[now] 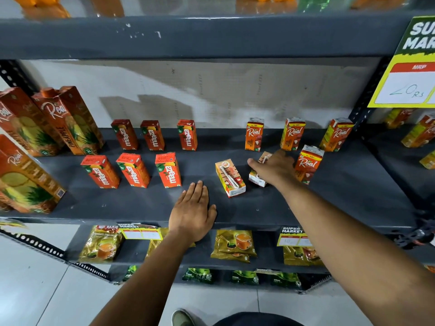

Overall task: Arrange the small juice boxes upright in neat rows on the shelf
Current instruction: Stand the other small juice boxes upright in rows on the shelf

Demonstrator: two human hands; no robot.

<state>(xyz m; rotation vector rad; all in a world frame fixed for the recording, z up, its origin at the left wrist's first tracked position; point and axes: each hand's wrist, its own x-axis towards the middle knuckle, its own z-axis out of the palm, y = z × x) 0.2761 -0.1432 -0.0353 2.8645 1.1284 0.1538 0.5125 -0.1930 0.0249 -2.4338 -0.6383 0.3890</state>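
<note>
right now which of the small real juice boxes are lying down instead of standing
Two: the box lying flat with its straw side up, and the box under the right hand. The other four Real boxes stand upright, three in the back row and one front right.

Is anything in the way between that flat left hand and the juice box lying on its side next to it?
Nothing visible. Only bare shelf lies between the left hand and the fallen juice box. The right hand rests on a second fallen box, further right.

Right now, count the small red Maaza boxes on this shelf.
6, all upright. Back row: left, middle, right. Front row: left, middle, right. None looks hidden.
</note>
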